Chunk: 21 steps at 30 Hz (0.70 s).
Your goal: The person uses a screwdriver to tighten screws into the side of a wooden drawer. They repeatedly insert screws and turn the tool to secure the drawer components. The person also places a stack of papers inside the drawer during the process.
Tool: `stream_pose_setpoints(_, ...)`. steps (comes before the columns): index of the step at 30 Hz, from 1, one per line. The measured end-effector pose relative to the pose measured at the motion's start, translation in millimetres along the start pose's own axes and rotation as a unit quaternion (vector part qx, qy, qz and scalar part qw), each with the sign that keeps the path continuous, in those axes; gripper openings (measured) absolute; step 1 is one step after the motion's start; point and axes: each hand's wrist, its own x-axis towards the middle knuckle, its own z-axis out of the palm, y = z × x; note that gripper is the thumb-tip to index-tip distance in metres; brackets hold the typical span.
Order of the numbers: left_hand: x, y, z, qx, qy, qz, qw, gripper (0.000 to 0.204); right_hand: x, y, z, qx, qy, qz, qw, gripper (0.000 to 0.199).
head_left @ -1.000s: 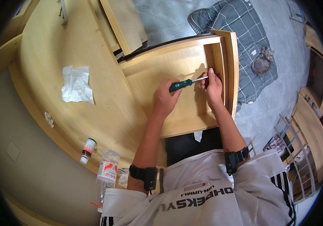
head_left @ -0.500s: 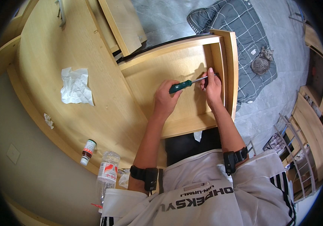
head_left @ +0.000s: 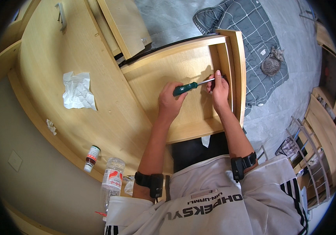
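My left hand is closed round the dark green handle of a screwdriver. Its thin metal shaft points right, toward the inner side of the drawer front. There my right hand is curled, its thumb raised over the end of the shaft. Something dark shows beside those fingers; the tip and whatever they pinch are hidden. Both hands are above a pulled-out light wood drawer, whose bottom is bare where it shows.
Left of the drawer, a wooden surface bears crumpled white paper, a small bottle and a clear plastic bottle. A cat lies on a dark checked quilt on the floor, beyond the drawer front.
My left hand and the screwdriver have shifted very slightly left, and the drawer sits a touch further left in view. Both hands keep about the same pose.
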Motion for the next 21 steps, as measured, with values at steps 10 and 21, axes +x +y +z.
stream_pose_setpoints(10, -0.2, 0.6, 0.6, 0.007, -0.001, 0.005, 1.0, 0.025, 0.6, 0.6, -1.0, -0.005, -0.005, -0.004, 1.0, 0.046)
stream_pose_setpoints(21, -0.1, -1.6, 1.1, 0.005, 0.005, -0.003, 1.0, 0.023, -1.4, -1.9, 3.5, 0.0, 0.025, -0.009, 1.0, 0.047)
